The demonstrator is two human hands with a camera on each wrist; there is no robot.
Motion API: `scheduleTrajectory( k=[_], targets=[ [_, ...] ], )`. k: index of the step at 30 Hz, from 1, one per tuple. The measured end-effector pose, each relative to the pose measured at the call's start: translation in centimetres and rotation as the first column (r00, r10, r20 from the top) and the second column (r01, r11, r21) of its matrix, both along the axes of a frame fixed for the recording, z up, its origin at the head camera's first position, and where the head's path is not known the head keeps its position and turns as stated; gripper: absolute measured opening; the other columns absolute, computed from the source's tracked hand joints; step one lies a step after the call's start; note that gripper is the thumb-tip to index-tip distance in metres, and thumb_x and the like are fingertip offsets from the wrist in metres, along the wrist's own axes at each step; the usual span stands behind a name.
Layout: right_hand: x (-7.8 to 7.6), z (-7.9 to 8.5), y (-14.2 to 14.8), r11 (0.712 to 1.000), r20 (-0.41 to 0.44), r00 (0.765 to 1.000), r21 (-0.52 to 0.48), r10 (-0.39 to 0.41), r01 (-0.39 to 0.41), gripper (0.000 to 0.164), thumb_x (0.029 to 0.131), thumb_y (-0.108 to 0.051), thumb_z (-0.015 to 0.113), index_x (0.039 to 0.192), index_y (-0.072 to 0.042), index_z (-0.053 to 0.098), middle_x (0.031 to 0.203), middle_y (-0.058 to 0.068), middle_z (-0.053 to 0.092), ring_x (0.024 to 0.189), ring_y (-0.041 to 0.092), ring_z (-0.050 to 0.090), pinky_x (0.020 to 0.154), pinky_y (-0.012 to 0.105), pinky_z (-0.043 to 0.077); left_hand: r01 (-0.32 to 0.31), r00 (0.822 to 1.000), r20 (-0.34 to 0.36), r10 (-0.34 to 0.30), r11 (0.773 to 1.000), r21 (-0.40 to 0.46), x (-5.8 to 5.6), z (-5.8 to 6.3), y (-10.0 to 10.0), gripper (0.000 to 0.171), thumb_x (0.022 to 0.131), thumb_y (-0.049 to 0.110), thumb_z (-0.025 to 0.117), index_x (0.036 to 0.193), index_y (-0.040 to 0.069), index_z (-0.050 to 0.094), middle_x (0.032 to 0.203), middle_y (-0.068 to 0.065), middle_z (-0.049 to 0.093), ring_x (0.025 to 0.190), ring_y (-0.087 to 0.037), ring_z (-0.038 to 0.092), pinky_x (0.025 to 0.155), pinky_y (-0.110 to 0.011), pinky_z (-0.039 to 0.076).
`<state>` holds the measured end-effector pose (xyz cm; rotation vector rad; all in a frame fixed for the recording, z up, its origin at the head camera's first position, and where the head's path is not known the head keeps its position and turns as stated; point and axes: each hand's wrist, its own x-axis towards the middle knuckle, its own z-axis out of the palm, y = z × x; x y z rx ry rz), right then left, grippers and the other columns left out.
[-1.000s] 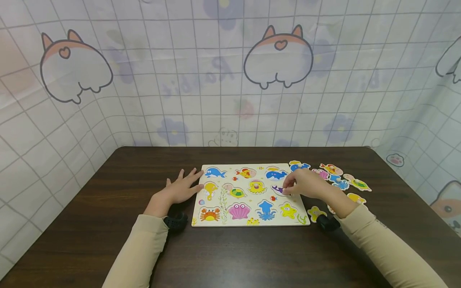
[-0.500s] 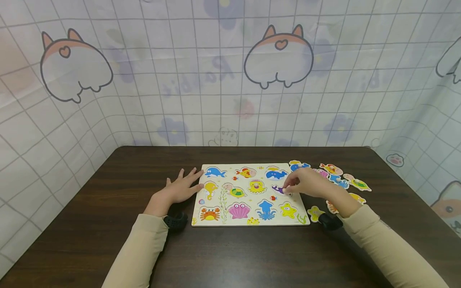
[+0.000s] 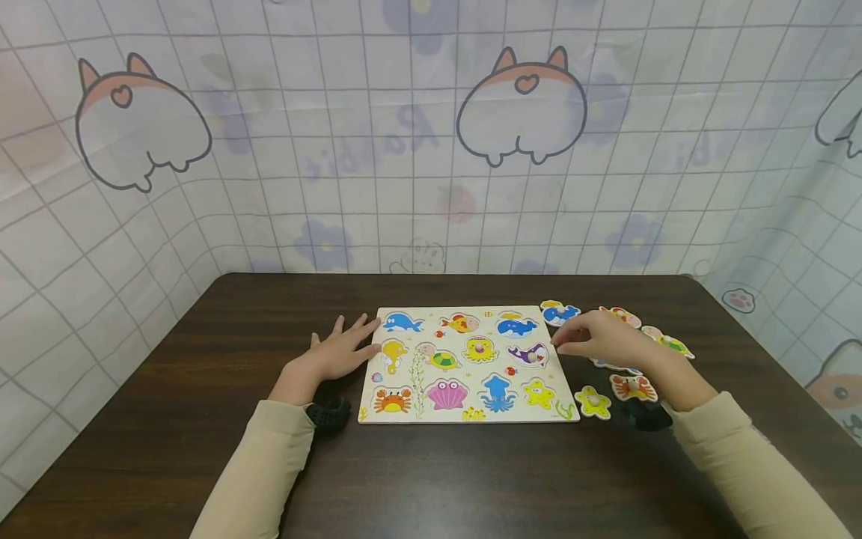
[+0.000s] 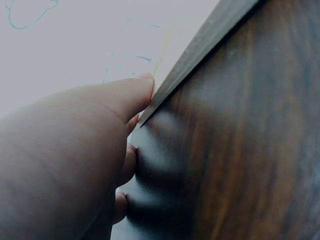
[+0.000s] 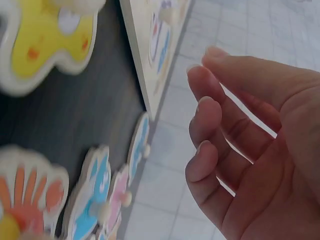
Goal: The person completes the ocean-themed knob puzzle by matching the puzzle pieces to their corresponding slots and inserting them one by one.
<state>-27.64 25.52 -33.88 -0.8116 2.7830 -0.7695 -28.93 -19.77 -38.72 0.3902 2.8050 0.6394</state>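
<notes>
A pale wooden puzzle board (image 3: 465,374) with sea-animal pictures lies on the table. My left hand (image 3: 338,354) rests spread at its left edge, fingertips and thumb on the rim; in the left wrist view the thumb (image 4: 132,95) touches the board's edge. Past the right edge hovers my right hand (image 3: 602,340), its fingers loosely curved around nothing, as the right wrist view confirms. Just left of it, a purple whale piece (image 3: 528,355) with a small knob sits in the board. A yellow octopus piece (image 3: 480,349) with a knob also sits there.
Right of the board lie loose knobbed pieces: a blue whale (image 3: 560,313), a yellow starfish (image 3: 593,403), a crab (image 3: 633,388) and a turtle (image 3: 673,345). Others are partly hidden behind the right hand. A patterned cloth (image 3: 404,150) hangs behind the dark table (image 3: 431,479).
My right hand has let go of the purple whale piece's knob and moved right, off the board. The piece stays in the board. My left hand has not moved.
</notes>
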Motion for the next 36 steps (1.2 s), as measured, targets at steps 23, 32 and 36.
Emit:
scheduleTrajectory(
  k=[23, 32, 36],
  targets=[
    [0.3, -0.8, 6.3, 0.993, -0.062, 0.993, 0.053, -0.104, 0.108, 0.017, 0.096, -0.009, 0.073, 0.107, 0.004, 0.076, 0.093, 0.004, 0.072, 0.074, 0.017, 0.056, 0.061, 0.03, 0.05, 0.011, 1.0, -0.009, -0.011, 1.0, -0.008, 0.0, 0.0, -0.1, 0.069, 0.108, 0.047, 0.048, 0.166, 0.018, 0.023, 0.17, -0.016, 0.01, 0.152, -0.049, -0.006, 0.108, -0.08, -0.007],
    [0.0, -1.3, 7.3, 0.987, -0.061, 0.99, 0.093, -0.127, 0.132, 0.011, 0.093, -0.004, 0.072, 0.101, 0.001, 0.078, 0.096, 0.008, 0.073, 0.077, 0.016, 0.06, 0.066, 0.032, 0.053, 0.008, 1.0, -0.018, -0.009, 1.0, -0.016, 0.0, -0.1, -0.1, 0.069, 0.108, 0.047, 0.048, 0.166, 0.019, 0.023, 0.17, -0.016, 0.011, 0.153, -0.049, -0.006, 0.109, -0.08, -0.007],
    [-0.1, -1.5, 7.5, 0.984, -0.031, 0.988, 0.094, -0.149, 0.151, 0.011, 0.093, -0.005, 0.072, 0.1, 0.0, 0.078, 0.093, 0.006, 0.071, 0.073, 0.016, 0.057, 0.063, 0.032, 0.051, 0.01, 1.0, -0.02, -0.011, 1.0, -0.011, 0.0, 0.0, -0.1, 0.069, 0.108, 0.046, 0.048, 0.166, 0.018, 0.024, 0.17, -0.017, 0.012, 0.152, -0.05, -0.005, 0.108, -0.08, -0.006]
  ],
)
